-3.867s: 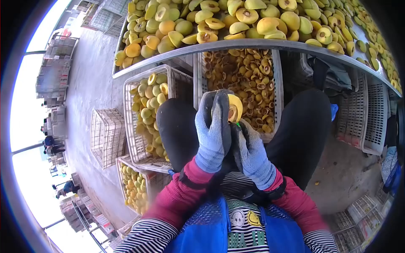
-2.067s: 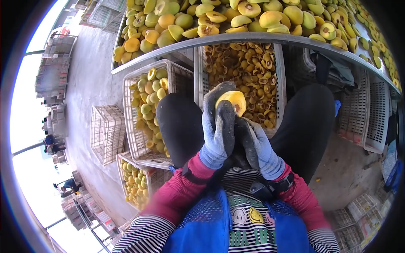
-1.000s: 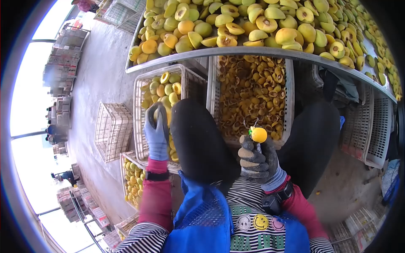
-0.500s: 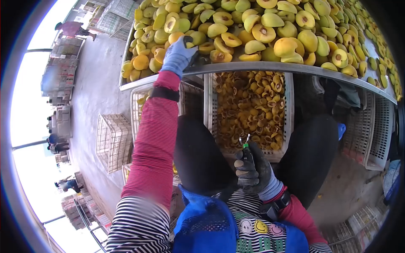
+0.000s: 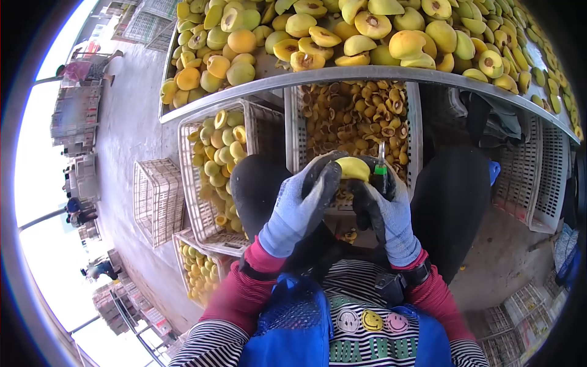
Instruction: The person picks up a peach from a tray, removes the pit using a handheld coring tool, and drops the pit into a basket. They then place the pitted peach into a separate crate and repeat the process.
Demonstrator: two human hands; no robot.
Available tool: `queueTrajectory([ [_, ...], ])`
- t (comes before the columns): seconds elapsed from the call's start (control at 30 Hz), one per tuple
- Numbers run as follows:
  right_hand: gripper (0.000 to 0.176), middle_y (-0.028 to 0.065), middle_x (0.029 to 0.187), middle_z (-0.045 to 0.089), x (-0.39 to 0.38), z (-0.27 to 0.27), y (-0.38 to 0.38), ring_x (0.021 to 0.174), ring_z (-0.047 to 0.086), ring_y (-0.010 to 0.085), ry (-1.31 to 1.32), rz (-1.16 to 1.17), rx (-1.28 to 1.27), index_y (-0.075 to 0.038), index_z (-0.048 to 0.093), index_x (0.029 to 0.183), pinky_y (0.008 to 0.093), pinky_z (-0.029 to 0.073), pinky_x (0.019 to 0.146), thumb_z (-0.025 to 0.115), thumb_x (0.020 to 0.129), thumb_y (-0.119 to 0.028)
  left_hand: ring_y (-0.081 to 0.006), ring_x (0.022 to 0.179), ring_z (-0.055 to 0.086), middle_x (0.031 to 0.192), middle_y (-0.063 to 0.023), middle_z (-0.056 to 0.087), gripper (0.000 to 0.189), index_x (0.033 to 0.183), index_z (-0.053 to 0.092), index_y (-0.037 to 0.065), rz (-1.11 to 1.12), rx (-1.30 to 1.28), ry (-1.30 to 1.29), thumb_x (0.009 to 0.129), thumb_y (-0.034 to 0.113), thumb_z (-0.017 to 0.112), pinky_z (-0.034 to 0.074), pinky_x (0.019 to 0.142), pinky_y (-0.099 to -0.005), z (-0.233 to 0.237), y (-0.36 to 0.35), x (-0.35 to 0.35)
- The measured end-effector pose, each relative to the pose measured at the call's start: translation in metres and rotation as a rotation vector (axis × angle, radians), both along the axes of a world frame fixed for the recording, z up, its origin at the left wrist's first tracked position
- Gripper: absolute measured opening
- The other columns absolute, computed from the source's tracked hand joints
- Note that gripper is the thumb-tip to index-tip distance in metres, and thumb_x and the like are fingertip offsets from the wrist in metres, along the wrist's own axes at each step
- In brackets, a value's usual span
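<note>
hands [image 5: 301,205] – two | held fruit [image 5: 353,169] – one | tool [image 5: 380,170]: one | smileys [image 5: 372,320]: three

From my end of the feed, I see a grey floor [image 5: 131,113] stretching down the left side, lined with stacked crates [image 5: 76,116], and beyond them a glaring white opening [image 5: 36,165] crossed by dark posts [image 5: 41,219]. Across the top curves the metal-edged desk [image 5: 342,74], shadowed underneath. At right, I find pale slotted crates [image 5: 516,183] standing on dimmer, brownish floor.
</note>
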State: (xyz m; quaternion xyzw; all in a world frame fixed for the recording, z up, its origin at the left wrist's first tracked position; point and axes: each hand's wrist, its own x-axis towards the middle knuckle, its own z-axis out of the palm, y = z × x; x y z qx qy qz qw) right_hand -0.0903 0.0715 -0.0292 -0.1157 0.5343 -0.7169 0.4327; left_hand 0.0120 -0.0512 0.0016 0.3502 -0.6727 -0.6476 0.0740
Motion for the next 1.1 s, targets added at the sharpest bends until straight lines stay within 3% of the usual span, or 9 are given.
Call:
queueTrajectory([
  [0.1, 0.028, -0.0025, 0.072, 0.055, 0.006, 0.004, 0.002, 0.058, 0.048, 0.0011, -0.351, 0.075, 0.022, 0.000, 0.057, 0.103, 0.0160, 0.037, 0.051, 0.067, 0.085, -0.019, -0.0093, 0.092, 0.058, 0.111, -0.0087, 0.061, 0.036, 0.122, 0.051, -0.003, -0.061, -0.195, 0.116, 0.096, 0.022, 0.046, 0.047, 0.079, -0.0237, -0.022, -0.004, 0.005],
  [0.23, 0.018, -0.0020, 0.064, 0.052, 0.010, 0.013, 0.004, 0.047, 0.043, 0.0038, -0.275, 0.124, 0.145, -0.004, 0.056, 0.094, 0.0193, 0.032, 0.041, 0.059, 0.090, -0.022, -0.0111, 0.092, 0.058, 0.104, -0.0086, 0.061, 0.039, 0.117, 0.053, -0.004, 0.341, 0.361, 0.283, 0.097, 0.028, 0.044, 0.047, 0.081, -0.0242, -0.022, 0.019, 0.004],
  [0.33, 0.014, 0.0107, 0.068, 0.049, 0.015, 0.009, 0.015, 0.062, 0.054, 0.0252, 1.091, -0.047, 0.020, 0.003, 0.051, 0.091, 0.0341, 0.042, 0.048, 0.055, 0.089, -0.010, -0.0128, 0.092, 0.058, 0.104, -0.0092, 0.060, 0.035, 0.114, 0.054, -0.003, 0.361, 0.162, 0.303, 0.098, 0.026, 0.043, 0.046, 0.082, -0.0241, -0.024, 0.029, 0.003],
  [0.57, 0.028, 0.0222, 0.076, 0.057, 0.034, 0.012, 0.029, 0.072, 0.059, 0.0381, 0.762, 0.106, 0.204, 0.002, 0.048, 0.105, 0.0407, 0.044, 0.054, 0.054, 0.089, -0.019, -0.0144, 0.097, 0.055, 0.107, -0.0085, 0.058, 0.025, 0.111, 0.053, -0.001, 0.354, -0.048, 0.350, 0.096, 0.018, 0.046, 0.045, 0.085, -0.0272, -0.012, 0.049, -0.006],
  [0.63, 0.041, 0.0254, 0.107, 0.056, 0.037, 0.011, 0.034, 0.095, 0.058, 0.0354, 0.646, 0.167, 0.227, 0.008, 0.044, 0.122, 0.0383, 0.047, 0.080, 0.044, 0.094, -0.021, -0.0148, 0.098, 0.055, 0.107, -0.0087, 0.059, 0.026, 0.114, 0.051, -0.001, 0.333, -0.085, 0.358, 0.096, 0.017, 0.046, 0.045, 0.085, -0.0271, -0.013, 0.055, -0.006],
  [0.73, 0.028, 0.0226, 0.081, 0.059, 0.045, 0.007, 0.030, 0.074, 0.061, 0.0364, 0.759, -0.111, 0.070, 0.005, 0.048, 0.110, 0.0374, 0.046, 0.063, 0.046, 0.092, -0.017, -0.0159, 0.099, 0.055, 0.112, -0.0094, 0.056, 0.029, 0.119, 0.049, -0.002, 0.484, 0.139, 0.524, 0.095, 0.014, 0.048, 0.046, 0.086, -0.0280, -0.008, 0.069, -0.014],
  [0.9, 0.027, 0.0213, 0.086, 0.061, 0.044, 0.013, 0.036, 0.077, 0.063, 0.0305, 0.658, -0.035, 0.059, 0.007, 0.048, 0.111, 0.0352, 0.047, 0.066, 0.044, 0.093, -0.012, -0.0162, 0.100, 0.056, 0.113, -0.0117, 0.056, 0.032, 0.120, 0.048, -0.003, 0.428, -0.063, 0.524, 0.094, 0.016, 0.048, 0.046, 0.085, -0.0282, -0.018, 0.069, -0.011],
  [1.03, 0.028, 0.0177, 0.090, 0.062, 0.050, -0.026, 0.044, 0.078, 0.061, 0.0246, 1.299, -0.200, 0.050, 0.006, 0.050, 0.112, 0.0339, 0.047, 0.067, 0.046, 0.093, -0.013, -0.0166, 0.090, 0.059, 0.103, -0.0104, 0.060, 0.031, 0.116, 0.050, -0.004, 0.338, -0.140, 0.452, 0.092, 0.016, 0.049, 0.048, 0.079, -0.0281, -0.009, 0.063, -0.011],
  [1.1, 0.029, 0.0124, 0.092, 0.059, 0.050, -0.020, 0.047, 0.076, 0.057, 0.0175, -0.032, 0.052, -0.028, 0.005, 0.050, 0.113, 0.0297, 0.046, 0.065, 0.045, 0.095, -0.017, -0.0144, 0.085, 0.059, 0.096, -0.0100, 0.061, 0.028, 0.113, 0.051, -0.005, 0.272, -0.054, 0.479, 0.091, 0.013, 0.049, 0.048, 0.074, -0.0271, -0.008, 0.059, -0.010],
])
